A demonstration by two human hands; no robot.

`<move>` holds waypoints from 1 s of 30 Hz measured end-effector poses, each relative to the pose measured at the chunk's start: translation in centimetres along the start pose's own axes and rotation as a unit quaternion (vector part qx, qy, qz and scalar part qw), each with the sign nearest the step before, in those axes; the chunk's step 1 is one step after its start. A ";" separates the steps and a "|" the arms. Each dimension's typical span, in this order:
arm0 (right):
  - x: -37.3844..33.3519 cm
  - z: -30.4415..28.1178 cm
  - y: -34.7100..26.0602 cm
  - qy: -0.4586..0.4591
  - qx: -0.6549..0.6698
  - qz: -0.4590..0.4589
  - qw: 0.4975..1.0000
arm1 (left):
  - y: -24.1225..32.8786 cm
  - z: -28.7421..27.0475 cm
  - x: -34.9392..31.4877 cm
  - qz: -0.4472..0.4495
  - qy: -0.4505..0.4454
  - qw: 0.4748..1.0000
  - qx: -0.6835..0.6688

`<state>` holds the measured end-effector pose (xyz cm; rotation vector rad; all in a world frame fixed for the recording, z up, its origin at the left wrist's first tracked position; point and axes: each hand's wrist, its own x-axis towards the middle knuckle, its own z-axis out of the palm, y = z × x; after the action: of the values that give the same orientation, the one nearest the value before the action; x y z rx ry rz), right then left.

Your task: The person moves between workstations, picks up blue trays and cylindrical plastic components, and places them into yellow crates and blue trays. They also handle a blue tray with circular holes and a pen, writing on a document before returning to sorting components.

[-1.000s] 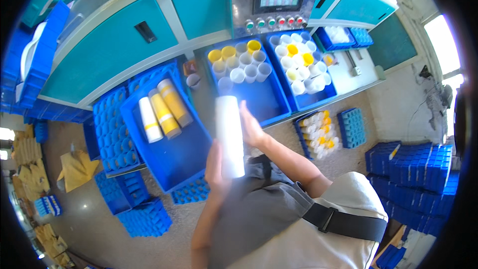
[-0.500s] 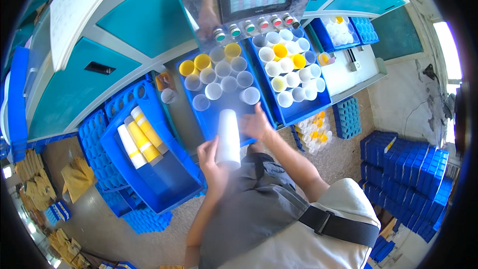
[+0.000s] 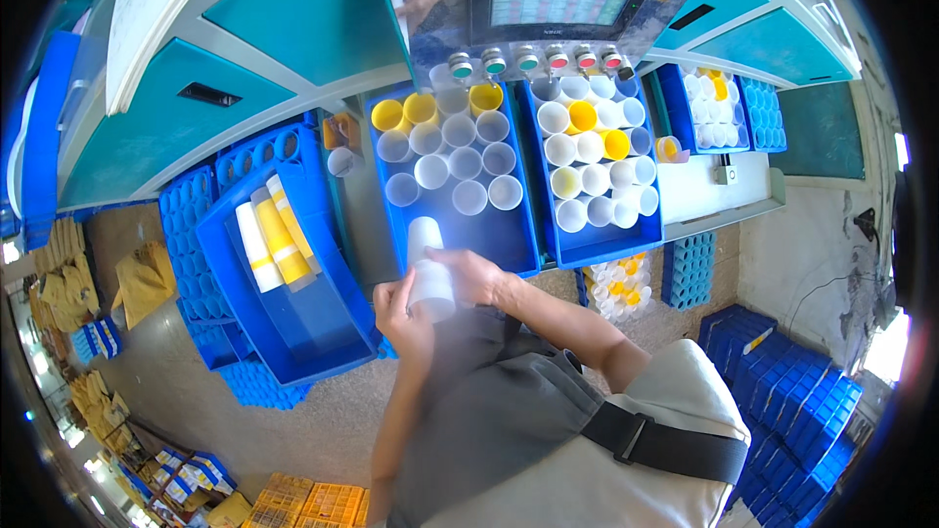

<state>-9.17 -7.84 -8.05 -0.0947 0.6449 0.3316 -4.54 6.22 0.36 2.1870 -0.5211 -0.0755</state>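
A white plastic tube (image 3: 432, 295), tapering slightly toward its far end, is between my two hands in front of my apron. My left hand (image 3: 403, 318) is closed around its lower left side. My right hand (image 3: 471, 279) grips it from the right, with fingers crossing its middle. Whether it is one tube or several nested together I cannot tell. Just beyond its far end, a blue tray (image 3: 430, 210) holds several white and yellow tubes standing on end, their round openings up.
To the right, a second blue tray (image 3: 587, 252) holds more upright tubes. A blue bin (image 3: 328, 337) at left has white and yellow tube stacks (image 3: 279, 240) lying in it. A control panel (image 3: 562, 0) with buttons rises behind. Blue crates (image 3: 792, 372) stand at far right.
My right hand has come from beside the tray's front tubes onto the white tube. One more white tube stands in the tray's front row. The view has shifted.
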 end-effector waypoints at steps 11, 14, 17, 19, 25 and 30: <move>1.2 -3.4 2.7 -0.081 -0.074 -0.055 0.992 | -2.1 -2.1 -0.9 0.059 -0.010 0.998 0.033; -0.5 -3.6 3.1 0.002 0.007 -0.096 0.995 | -2.2 -1.6 -1.8 0.047 -0.023 0.999 0.001; -0.8 -4.7 0.2 0.164 -0.227 -0.256 0.925 | -2.9 -1.0 -1.5 0.047 -0.018 0.998 0.032; -1.4 -6.0 -1.7 0.176 0.197 -0.246 0.933 | -3.8 -0.6 -0.4 0.021 -0.055 0.996 0.071; -5.4 -5.2 -0.7 0.127 0.064 -0.149 0.979 | -5.0 0.7 3.8 0.013 0.023 0.994 0.103; -4.7 -1.8 2.4 0.035 0.119 -0.015 0.992 | -3.7 1.3 1.7 0.015 -0.077 0.993 0.089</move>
<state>-14.49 -7.20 -6.62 0.1126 0.7472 0.2216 -2.00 6.60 -3.06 2.3585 -0.6681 -0.1891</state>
